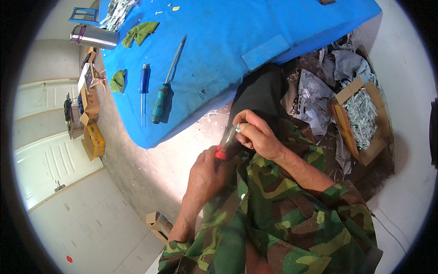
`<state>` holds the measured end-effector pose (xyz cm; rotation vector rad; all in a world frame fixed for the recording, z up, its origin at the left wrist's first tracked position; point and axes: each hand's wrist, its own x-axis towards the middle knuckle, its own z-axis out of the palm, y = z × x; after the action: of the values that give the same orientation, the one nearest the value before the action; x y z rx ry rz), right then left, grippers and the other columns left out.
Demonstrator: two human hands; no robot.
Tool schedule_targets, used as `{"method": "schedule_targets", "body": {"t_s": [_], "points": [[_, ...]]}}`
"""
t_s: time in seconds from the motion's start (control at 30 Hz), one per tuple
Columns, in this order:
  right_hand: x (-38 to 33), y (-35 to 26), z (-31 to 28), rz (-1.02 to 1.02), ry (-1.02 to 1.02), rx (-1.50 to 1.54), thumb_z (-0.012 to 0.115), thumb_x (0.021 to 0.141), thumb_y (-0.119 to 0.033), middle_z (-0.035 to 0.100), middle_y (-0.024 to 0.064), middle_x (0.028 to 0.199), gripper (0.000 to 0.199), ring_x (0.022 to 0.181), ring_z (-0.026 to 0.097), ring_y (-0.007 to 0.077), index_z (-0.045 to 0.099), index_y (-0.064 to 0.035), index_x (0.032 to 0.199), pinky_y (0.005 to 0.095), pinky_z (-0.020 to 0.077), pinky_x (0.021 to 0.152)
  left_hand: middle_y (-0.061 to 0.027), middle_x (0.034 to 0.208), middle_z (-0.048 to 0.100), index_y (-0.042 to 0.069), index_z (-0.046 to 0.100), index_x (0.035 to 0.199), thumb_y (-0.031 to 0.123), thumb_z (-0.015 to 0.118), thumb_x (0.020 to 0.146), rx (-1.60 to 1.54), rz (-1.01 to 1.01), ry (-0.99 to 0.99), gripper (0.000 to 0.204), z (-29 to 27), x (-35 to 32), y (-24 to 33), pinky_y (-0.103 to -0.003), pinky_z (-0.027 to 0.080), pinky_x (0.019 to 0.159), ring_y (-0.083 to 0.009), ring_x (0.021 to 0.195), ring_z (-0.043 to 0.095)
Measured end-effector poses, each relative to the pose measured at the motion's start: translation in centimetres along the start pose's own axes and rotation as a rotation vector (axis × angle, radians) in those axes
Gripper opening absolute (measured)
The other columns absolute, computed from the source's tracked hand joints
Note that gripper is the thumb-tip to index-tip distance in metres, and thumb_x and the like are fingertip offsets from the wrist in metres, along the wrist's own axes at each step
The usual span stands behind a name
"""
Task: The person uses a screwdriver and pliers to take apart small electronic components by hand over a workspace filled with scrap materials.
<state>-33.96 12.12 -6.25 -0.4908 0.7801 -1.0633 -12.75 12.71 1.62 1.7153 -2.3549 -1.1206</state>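
Red-ended object in hands, box of strips

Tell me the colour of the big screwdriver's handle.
The big screwdriver's handle is teal, shown in the head view.

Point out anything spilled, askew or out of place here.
Crumpled plastic bags lie loosely beside the open cardboard box at right, looking untidy, and dark smudges mark the blue tablecloth. Nothing else clearly stands out.
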Motion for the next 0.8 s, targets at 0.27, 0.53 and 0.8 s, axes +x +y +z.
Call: {"method": "schedule_targets", "body": {"t_s": [0.27, 0.53, 0.8], "points": [[-0.3, -0.1, -0.2, -0.02, 0.001, -0.084, 0.051, 0.107, -0.017, 0.059, 0.0029, 0.097, 0.028, 0.071, 0.049, 0.0067, 0.055, -0.0032, 0.132, 0.023, 0.0428, 0.061, -0.0251, 0.112, 0.068, 0.003, 0.058, 0.137, 0.003, 0.063, 0.097, -0.035, -0.023, 0.09, 0.04, -0.7, -0.3, -0.2, -0.048, 0.057, 0.085, -0.0408, 0.097, 0.071], [-0.4, 0.6, 0.5, -0.186, 0.035, -0.404, 0.058, 0.103, -0.005, 0.069, 0.0068, 0.106, 0.036, 0.086, 0.064, 0.0101, 0.056, 0.0016, 0.139, 0.0275, 0.0548, 0.077, -0.0204, 0.115, 0.07, 0.0, 0.056, 0.143, 0.012, 0.067, 0.098, 0.135, 0.016, 0.058, 0.047, -1.1, -0.5, -0.2, -0.048, 0.056, 0.087, -0.0366, 0.101, 0.069], [-0.1, 1.3, 0.5, -0.287, 0.09, -0.506, 0.061, 0.102, -0.003, 0.068, 0.003, 0.094, 0.035, 0.081, 0.063, 0.008, 0.058, 0.0005, 0.137, 0.0257, 0.0537, 0.071, -0.0197, 0.111, 0.074, 0.0, 0.057, 0.143, 0.018, 0.067, 0.1, 0.316, -0.033, 0.026, 0.048, -1.4, -0.5, 0.6, -0.047, 0.058, 0.081, -0.035, 0.097, 0.069]]}}
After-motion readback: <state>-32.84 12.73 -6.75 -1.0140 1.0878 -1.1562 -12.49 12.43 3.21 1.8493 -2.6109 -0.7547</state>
